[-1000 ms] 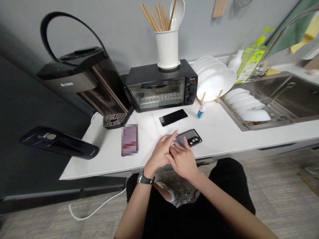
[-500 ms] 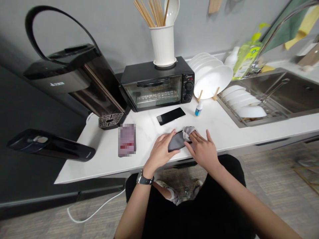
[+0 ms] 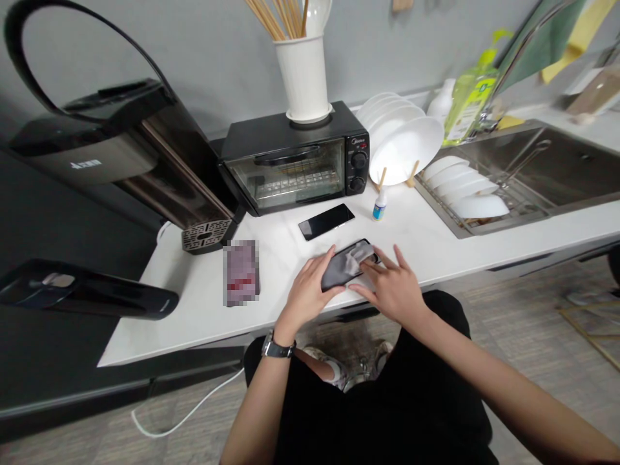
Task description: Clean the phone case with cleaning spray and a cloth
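Note:
A dark grey phone case [image 3: 333, 274], its raised rim showing, lies on the counter near the front edge. My left hand [image 3: 306, 290] grips its left end, thumb on the near side and fingers on the far side. A light grey cloth [image 3: 356, 257] lies bunched inside the case. My right hand [image 3: 394, 287] presses it down with the fingertips, the thumb by the near rim and the little finger raised. Just behind the case lies a black phone [image 3: 327, 221], touched by neither hand. To its right stands a small white spray bottle [image 3: 380, 208] with a blue label.
A toaster oven [image 3: 295, 171] stands at the back, bearing a white utensil holder [image 3: 303, 74]. A drinks machine [image 3: 145, 155], a dark flask-like object [image 3: 87, 290] and a blurred-out purple item [image 3: 242, 274] are leftward. Plates [image 3: 404, 152] and a sink [image 3: 557, 168] are rightward.
My right hand has slid the cloth leftward along the case, uncovering its right end. My left hand keeps its grip. The whole view has shifted slightly.

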`<state>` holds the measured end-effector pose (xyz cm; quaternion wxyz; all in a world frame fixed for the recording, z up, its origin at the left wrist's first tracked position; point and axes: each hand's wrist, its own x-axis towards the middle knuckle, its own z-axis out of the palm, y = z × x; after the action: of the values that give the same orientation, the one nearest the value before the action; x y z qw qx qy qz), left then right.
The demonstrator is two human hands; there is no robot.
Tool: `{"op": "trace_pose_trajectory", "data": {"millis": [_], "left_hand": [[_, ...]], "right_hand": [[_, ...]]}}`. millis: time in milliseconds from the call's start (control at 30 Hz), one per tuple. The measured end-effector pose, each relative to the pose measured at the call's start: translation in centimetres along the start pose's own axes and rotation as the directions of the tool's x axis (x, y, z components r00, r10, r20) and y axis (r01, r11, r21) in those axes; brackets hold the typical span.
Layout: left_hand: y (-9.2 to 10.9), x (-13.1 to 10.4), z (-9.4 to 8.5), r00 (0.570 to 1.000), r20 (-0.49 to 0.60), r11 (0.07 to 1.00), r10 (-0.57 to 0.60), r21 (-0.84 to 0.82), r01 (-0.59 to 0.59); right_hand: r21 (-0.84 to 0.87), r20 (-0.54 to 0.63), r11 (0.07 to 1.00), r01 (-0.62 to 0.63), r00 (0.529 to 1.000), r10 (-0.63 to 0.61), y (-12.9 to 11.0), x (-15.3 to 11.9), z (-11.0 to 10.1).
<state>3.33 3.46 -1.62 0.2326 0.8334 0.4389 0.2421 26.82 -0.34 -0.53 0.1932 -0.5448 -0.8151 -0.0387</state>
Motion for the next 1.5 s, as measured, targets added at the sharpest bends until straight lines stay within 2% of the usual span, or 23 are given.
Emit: {"op": "trace_pose_trajectory", "data": {"millis": [67, 167, 300, 400, 467, 567, 667, 733, 800, 967, 1033, 1100, 1167, 1267, 1333, 1400, 1500], "left_hand": [[0.1, 0.1, 0.0, 1.000, -0.008, 1.000, 0.006, 0.007, -0.006], [-0.1, 0.1, 0.2, 1.000, -0.021, 1.000, 0.020, -0.002, -0.020], [-0.8, 0.1, 0.4, 0.998, 0.013, 0.998, 0.053, -0.025, -0.053], [-1.0, 0.1, 0.4, 0.999, 0.020, 0.999, 0.035, -0.039, -0.034], [-0.8, 0.0, 0.4, 1.000, 0.012, 0.999, 0.014, -0.049, -0.013], [-0.2, 0.1, 0.2, 1.000, 0.007, 0.998, -0.012, -0.058, 0.013], [0.1, 0.2, 0.1, 1.000, -0.001, 0.999, -0.023, -0.042, 0.023], [0.1, 0.3, 0.2, 1.000, -0.002, 1.000, -0.014, -0.025, 0.014], [-0.1, 0.4, 0.2, 1.000, -0.003, 1.000, -0.010, -0.018, 0.010], [-0.7, 0.3, 0.4, 1.000, 0.011, 1.000, -0.011, -0.028, 0.011], [-0.8, 0.2, 0.4, 1.000, 0.008, 0.999, -0.003, -0.032, 0.003], [-0.7, 0.1, 0.4, 1.000, -0.001, 0.999, -0.010, -0.033, 0.009], [-0.4, 0.0, 0.3, 1.000, -0.007, 0.999, -0.022, -0.037, 0.022], [-0.2, 0.1, 0.3, 0.999, -0.012, 0.999, -0.034, -0.019, 0.034], [-0.1, 0.2, 0.2, 1.000, -0.008, 1.000, -0.029, 0.000, 0.029], [-0.1, 0.3, 0.2, 1.000, -0.005, 1.000, -0.019, 0.004, 0.019], [-0.4, 0.4, 0.3, 1.000, 0.001, 1.000, -0.008, 0.003, 0.008]], "right_hand": [[-0.074, -0.027, 0.993, -0.090, 0.996, 0.088, 0.8, 0.2, -0.1], [-0.071, -0.050, 0.992, -0.103, 0.994, 0.100, -0.7, 0.7, 0.9], [0.151, -0.019, 0.986, 0.064, 0.998, -0.062, -5.1, 1.3, 2.7], [0.298, 0.002, 0.942, 0.154, 0.987, -0.162, -6.5, 1.1, 3.0], [0.296, 0.017, 0.940, 0.169, 0.983, -0.182, -5.5, 0.8, 2.6], [0.202, 0.027, 0.965, 0.167, 0.984, -0.176, -1.9, 0.1, 1.8], [0.046, -0.024, 0.998, 0.052, 0.998, -0.051, 1.9, -0.2, 1.3], [-0.011, -0.061, 1.000, -0.015, 0.998, 0.014, 2.8, 0.2, 1.4], [0.001, -0.065, 1.000, -0.014, 0.998, 0.014, 1.6, 0.8, 1.9], [0.207, -0.032, 0.968, 0.144, 0.990, -0.141, -5.5, 1.7, 3.2], [0.269, -0.007, 0.951, 0.155, 0.987, -0.158, -6.6, 1.3, 3.0], [0.282, 0.014, 0.951, 0.129, 0.990, -0.139, -5.6, 0.5, 2.6], [0.247, 0.020, 0.963, 0.111, 0.993, -0.120, -3.2, -0.3, 2.0], [0.110, -0.019, 0.993, 0.035, 0.999, -0.034, 1.2, -1.1, 1.3], [0.027, -0.057, 0.999, -0.042, 0.997, 0.043, 3.0, -1.0, 1.3], [0.007, -0.071, 0.997, -0.072, 0.995, 0.072, 3.0, -0.4, 1.8], [0.087, -0.052, 0.996, -0.030, 0.998, 0.035, -0.3, 0.9, 2.8]]}}
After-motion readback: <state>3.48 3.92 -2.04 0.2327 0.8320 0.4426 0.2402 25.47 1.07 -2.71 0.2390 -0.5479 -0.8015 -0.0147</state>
